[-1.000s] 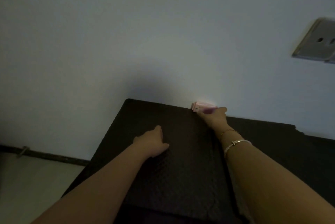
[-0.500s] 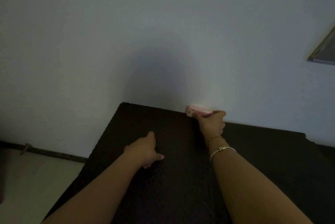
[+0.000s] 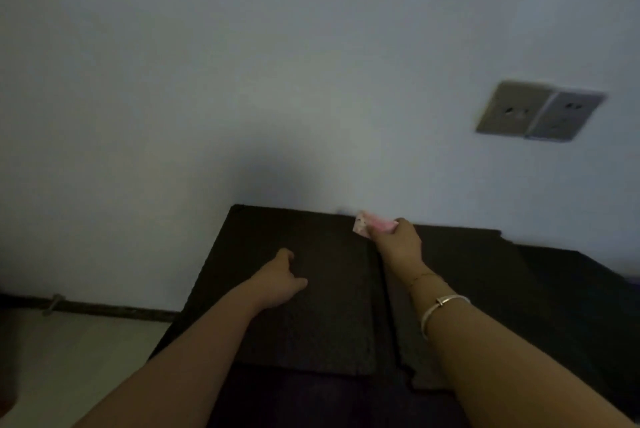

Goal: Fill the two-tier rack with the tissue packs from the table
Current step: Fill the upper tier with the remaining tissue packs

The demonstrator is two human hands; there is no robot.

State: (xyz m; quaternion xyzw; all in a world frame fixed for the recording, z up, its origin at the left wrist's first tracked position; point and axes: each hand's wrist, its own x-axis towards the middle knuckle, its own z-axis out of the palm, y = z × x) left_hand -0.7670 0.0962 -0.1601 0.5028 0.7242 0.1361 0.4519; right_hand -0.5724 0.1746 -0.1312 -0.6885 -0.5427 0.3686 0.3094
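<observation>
My right hand grips a small pink tissue pack at the far edge of a dark table, close to the wall. My left hand hovers over the table's left half with fingers loosely curled and nothing in it. The two-tier rack is out of view. The scene is dim and slightly blurred.
A pale wall rises directly behind the table, carrying a double grey socket plate at upper right. Light floor and a dark skirting strip lie to the left of the table.
The camera view has shifted, bringing the wall socket back into frame. My right hand still holds the pink pack at the table's far edge; my left hand stays near the same spot.
</observation>
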